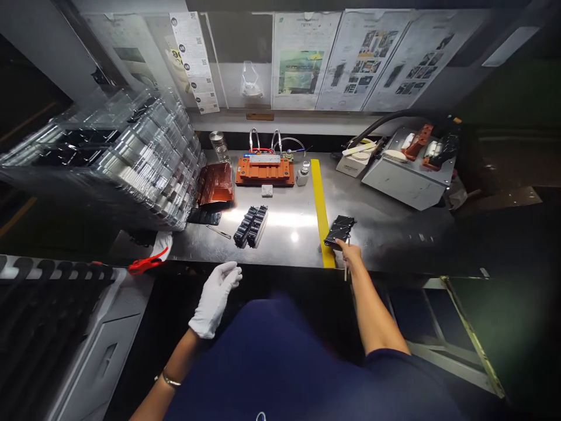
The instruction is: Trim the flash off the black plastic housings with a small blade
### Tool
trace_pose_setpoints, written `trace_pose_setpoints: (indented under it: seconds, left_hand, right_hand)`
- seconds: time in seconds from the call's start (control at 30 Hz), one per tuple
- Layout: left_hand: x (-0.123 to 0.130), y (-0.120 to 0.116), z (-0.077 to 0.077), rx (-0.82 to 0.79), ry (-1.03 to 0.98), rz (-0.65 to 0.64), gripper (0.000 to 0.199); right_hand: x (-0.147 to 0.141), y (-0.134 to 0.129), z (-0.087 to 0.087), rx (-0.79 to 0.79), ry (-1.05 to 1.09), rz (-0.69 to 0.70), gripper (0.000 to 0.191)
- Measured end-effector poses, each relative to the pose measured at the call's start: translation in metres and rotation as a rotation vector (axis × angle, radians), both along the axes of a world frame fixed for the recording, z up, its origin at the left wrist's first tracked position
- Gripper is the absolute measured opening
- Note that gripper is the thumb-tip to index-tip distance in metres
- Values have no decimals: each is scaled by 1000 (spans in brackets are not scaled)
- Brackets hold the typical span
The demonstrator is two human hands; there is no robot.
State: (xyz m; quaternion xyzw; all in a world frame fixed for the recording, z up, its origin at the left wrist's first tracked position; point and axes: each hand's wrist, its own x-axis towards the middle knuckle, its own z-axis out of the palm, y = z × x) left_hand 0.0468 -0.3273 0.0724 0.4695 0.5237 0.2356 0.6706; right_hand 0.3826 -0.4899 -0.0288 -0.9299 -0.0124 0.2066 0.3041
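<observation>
Blk flat plastic part [341,228] pinched by bare R hand [350,252]; may be dropped if edge grip slips. White-gloved L hand [216,296] half-curled, empty.

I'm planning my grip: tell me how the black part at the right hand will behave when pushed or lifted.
The black part is probably stiff, as it looks straight with the right hand at its near end. Its flat, angular shape makes rolling unlikely. On the shiny metal bench, it may slide easily.
</observation>
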Motion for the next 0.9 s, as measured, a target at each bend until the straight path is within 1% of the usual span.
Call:
trace_pose_setpoints:
  seconds: [0.07,0.13,0.2,0.27,0.3,0.33,0.37,0.4,0.43,0.5,0.57,0.6,0.67,0.73,0.8,0.9]
  left_hand:
    - [2,2,0,-16,5,-28,52]
    - [2,4,-2,-26,13,-27,50]
    - [1,7,-7,-30,24,-9,51]
    - [-1,10,-10,2,16,19,49]
    - [-3,12,-10,32,6,38,47]
    - [-6,13,-9,68,-5,68,45]
    - [-9,14,-7,111,-13,105,44]
    - [-13,14,-4,155,-13,138,43]
    - [-18,14,-1,198,-3,160,43]
    - [-29,13,8,276,35,151,42]
    - [-40,9,16,326,76,89,43]
    - [-45,6,19,332,88,53,45]
    - [-53,-1,23,314,90,-4,52]
    - [-57,-7,25,301,82,-25,58]
    - [-59,-10,25,317,89,-17,60]
    - [-60,-12,24,365,101,-11,58]
  right_hand:
    - [-33,25,-2,156,148,122,34]
    - [-74,47,2,315,288,275,40]
    - [-118,65,11,457,408,436,44]
    - [-156,78,25,545,495,575,49]
    - [-170,83,32,568,533,681,50]
    - [-180,87,40,572,546,846,50]
    - [-187,91,48,569,543,977,49]
    - [-190,95,55,569,513,1072,47]
    - [-190,100,62,571,455,1121,42]
    - [-186,108,75,573,266,1084,33]
    - [-181,117,87,553,34,1038,30]
    - [-180,122,93,545,-75,1044,29]
    - [-180,129,102,556,-285,1097,27]
    - [-183,135,109,586,-474,1155,29]
    - [-186,139,113,594,-623,1189,31]
    - [-189,141,115,585,-752,1207,33]
